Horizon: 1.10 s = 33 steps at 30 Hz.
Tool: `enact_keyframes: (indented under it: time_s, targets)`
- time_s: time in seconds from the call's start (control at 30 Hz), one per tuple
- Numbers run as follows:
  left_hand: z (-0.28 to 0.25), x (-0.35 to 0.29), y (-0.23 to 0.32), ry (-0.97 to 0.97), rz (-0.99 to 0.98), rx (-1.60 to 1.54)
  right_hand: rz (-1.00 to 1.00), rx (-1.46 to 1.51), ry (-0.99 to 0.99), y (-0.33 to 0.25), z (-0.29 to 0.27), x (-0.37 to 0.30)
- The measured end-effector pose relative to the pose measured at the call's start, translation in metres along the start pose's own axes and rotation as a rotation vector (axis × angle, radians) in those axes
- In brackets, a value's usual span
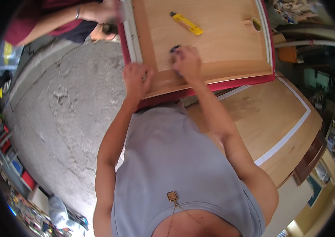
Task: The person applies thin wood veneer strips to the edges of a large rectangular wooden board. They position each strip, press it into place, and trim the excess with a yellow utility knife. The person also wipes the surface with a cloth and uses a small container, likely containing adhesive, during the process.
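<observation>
Fingers (pixel 183 59) of right hand (pixel 187 63) curl over small dark tool (pixel 175 48); left hand (pixel 135 79) clamps wooden panel (pixel 207 43) edge. Risk: panel shifts, tool slips, if left grip loosens.

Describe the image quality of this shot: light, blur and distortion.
Head view: even daylight with soft shadows; fisheye bends the wooden panel edges and leaves a black rim; the right hand and the co-worker's hand are slightly motion-blurred; the left hand and yellow cutter look sharper.

yellow cutter (pixel 186 23) ahead, bare panel (pixel 218 43) around
</observation>
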<state>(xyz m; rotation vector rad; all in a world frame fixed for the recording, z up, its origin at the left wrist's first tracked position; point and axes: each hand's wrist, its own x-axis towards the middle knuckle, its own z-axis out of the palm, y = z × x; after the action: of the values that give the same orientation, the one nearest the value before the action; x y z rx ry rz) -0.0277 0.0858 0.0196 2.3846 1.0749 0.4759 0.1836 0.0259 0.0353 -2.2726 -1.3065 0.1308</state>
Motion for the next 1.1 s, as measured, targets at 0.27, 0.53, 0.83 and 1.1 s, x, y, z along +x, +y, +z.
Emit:
enact_keyframes:
  time_s: [0.27,0.53,0.83,1.1]
  targets:
    - [-0.023,-0.050,0.004,-0.127,0.332,0.218,0.154,-0.079,0.104,0.283,-0.075,0.165]
    - [-0.040,-0.028,0.028,-0.261,0.146,0.205,-0.135,-0.654,0.473,0.276,-0.116,0.181]
    - [-0.052,0.128,0.059,-0.305,0.036,-0.744,0.277,0.937,-0.250,-0.033,-0.066,-0.004]
    - [-0.062,0.132,0.006,-0.373,0.145,-0.879,0.193,0.764,0.065,-0.106,-0.040,-0.041]
